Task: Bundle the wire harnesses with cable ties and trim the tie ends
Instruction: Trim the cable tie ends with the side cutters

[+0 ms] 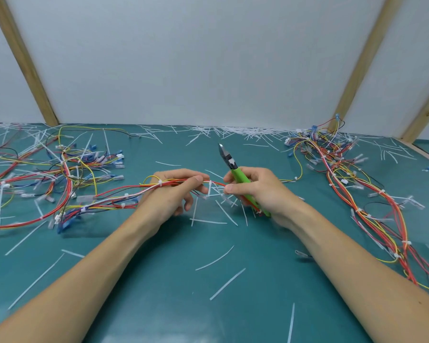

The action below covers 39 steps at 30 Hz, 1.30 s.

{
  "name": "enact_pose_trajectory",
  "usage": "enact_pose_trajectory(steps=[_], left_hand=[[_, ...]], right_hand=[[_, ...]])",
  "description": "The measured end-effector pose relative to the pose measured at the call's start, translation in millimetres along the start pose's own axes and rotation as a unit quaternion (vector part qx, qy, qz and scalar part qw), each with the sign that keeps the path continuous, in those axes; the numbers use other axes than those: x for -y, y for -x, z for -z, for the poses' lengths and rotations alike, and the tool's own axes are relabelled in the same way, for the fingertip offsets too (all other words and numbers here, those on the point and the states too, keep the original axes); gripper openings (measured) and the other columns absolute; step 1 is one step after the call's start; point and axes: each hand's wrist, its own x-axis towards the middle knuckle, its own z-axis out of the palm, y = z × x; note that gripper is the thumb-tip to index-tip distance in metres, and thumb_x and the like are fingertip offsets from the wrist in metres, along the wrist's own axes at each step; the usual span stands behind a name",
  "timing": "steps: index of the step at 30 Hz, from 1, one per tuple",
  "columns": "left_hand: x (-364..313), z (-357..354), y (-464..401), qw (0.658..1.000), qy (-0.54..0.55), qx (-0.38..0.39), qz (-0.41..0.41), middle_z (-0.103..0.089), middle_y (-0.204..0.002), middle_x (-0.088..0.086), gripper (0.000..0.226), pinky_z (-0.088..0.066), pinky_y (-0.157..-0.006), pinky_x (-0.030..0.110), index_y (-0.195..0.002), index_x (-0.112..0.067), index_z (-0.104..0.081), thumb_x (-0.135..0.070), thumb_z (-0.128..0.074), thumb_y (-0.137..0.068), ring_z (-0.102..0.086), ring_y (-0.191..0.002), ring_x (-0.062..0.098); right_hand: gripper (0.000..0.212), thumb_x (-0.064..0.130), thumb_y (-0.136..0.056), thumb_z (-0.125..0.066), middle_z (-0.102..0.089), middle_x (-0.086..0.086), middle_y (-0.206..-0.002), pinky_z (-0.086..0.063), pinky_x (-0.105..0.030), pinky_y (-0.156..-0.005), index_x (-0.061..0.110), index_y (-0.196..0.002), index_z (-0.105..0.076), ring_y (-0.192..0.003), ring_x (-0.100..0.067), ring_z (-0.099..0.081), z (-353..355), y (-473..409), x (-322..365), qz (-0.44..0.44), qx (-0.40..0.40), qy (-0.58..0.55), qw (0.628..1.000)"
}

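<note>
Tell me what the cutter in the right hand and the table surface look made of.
Cutter: bare metal head, going by the grey sheen at its tip; its glossy green handles are probably plastic or rubber sleeves. Table surface: matte teal mat, likely rubber or vinyl, with soft glare.

So the left grip (174, 191) and right grip (253, 189) sit side by side mid-worktop (159, 280), a wire harness (124, 196) strung between them. Cutters (233, 169) poke up behind the right grip. Harness piles lie far left (47, 169) and far right (344, 169); tie offcuts (227, 283) lie in front.
</note>
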Motion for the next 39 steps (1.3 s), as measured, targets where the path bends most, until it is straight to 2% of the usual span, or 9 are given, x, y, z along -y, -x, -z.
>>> enact_pose_trajectory(steps=[4,6,9,13,16,18,24,32,39], left_hand=[[0,-2,0,0.999,-0.034,0.009,0.001,-0.074,-0.074,0.005,0.017,-0.031,-0.041,0.018,-0.082,-0.017,-0.078,-0.028,-0.070,-0.093,-0.043,-0.045,0.014],[1,-3,0,0.999,-0.047,0.016,0.019,-0.069,-0.066,0.004,0.021,-0.031,-0.041,0.017,-0.078,-0.016,-0.077,-0.027,-0.069,-0.094,-0.041,-0.045,0.014],[3,-4,-1,0.995,-0.080,0.020,0.053,-0.056,-0.055,-0.002,0.026,-0.029,-0.040,0.016,-0.068,-0.016,-0.073,-0.028,-0.068,-0.091,-0.038,-0.044,0.011],[3,0,-2,0.992,-0.063,-0.006,0.106,-0.044,-0.057,-0.003,0.020,-0.021,-0.042,0.017,-0.061,-0.018,-0.066,-0.034,-0.065,-0.074,-0.031,-0.045,0.014],[4,3,-5,0.991,-0.022,-0.011,0.134,-0.042,-0.057,-0.004,0.024,-0.019,-0.041,0.018,-0.060,-0.020,-0.064,-0.027,-0.066,-0.082,-0.029,-0.044,0.013],[5,4,-8,0.989,0.015,-0.019,0.146,-0.041,-0.055,-0.006,0.027,-0.017,-0.039,0.018,-0.062,-0.019,-0.062,-0.022,-0.062,-0.089,-0.027,-0.042,0.011],[5,10,-12,0.980,0.090,-0.041,0.172,-0.038,-0.053,-0.008,0.024,-0.018,-0.036,0.017,-0.067,-0.016,-0.060,-0.022,-0.060,-0.091,-0.027,-0.038,0.009],[5,8,-11,0.981,0.072,-0.040,0.174,-0.038,-0.052,-0.009,0.023,-0.019,-0.037,0.018,-0.068,-0.017,-0.061,-0.023,-0.061,-0.090,-0.028,-0.039,0.010],[7,7,-12,0.983,0.066,-0.043,0.166,-0.037,-0.052,-0.010,0.022,-0.019,-0.037,0.018,-0.069,-0.017,-0.064,-0.025,-0.063,-0.089,-0.028,-0.040,0.010]], right_hand=[[0.009,0.008,-0.081,-0.077,-0.062,0.001,-0.063,-0.038,-0.024,-0.052,0.017,-0.082,-0.077,-0.053,-0.012,-0.047,3,-1,0,-0.036,0.006,-0.007,0.999],[0.012,0.008,-0.083,-0.076,-0.061,0.006,-0.060,-0.037,-0.025,-0.054,0.020,-0.079,-0.075,-0.052,-0.011,-0.046,1,-1,-3,0.006,-0.032,0.081,0.996],[0.011,0.024,-0.084,-0.079,-0.064,0.014,-0.064,-0.042,-0.025,-0.063,0.028,-0.078,-0.071,-0.061,-0.008,-0.054,-6,1,-11,0.107,-0.098,0.281,0.949],[0.024,0.047,-0.081,-0.082,-0.066,0.018,-0.075,-0.049,-0.030,-0.073,0.031,-0.087,-0.065,-0.073,-0.011,-0.062,-6,3,-10,0.178,-0.174,0.348,0.904],[0.035,0.058,-0.080,-0.079,-0.068,0.015,-0.085,-0.052,-0.036,-0.076,0.028,-0.094,-0.068,-0.080,-0.015,-0.064,5,2,-4,0.210,-0.221,0.400,0.864],[0.039,0.062,-0.080,-0.078,-0.071,0.012,-0.088,-0.054,-0.039,-0.077,0.027,-0.095,-0.070,-0.082,-0.017,-0.064,11,3,-3,0.214,-0.214,0.426,0.853],[0.044,0.067,-0.078,-0.075,-0.073,0.009,-0.089,-0.054,-0.042,-0.078,0.026,-0.095,-0.074,-0.081,-0.018,-0.066,10,4,-3,0.229,-0.147,0.421,0.865],[0.054,0.078,-0.078,-0.059,-0.072,0.011,-0.091,-0.053,-0.038,-0.075,0.031,-0.098,-0.075,-0.085,-0.015,-0.066,1,5,0,0.238,-0.127,0.479,0.835],[0.043,0.071,-0.081,-0.067,-0.072,0.011,-0.090,-0.052,-0.037,-0.074,0.032,-0.097,-0.075,-0.085,-0.016,-0.065,1,4,-2,0.232,-0.144,0.473,0.838]])
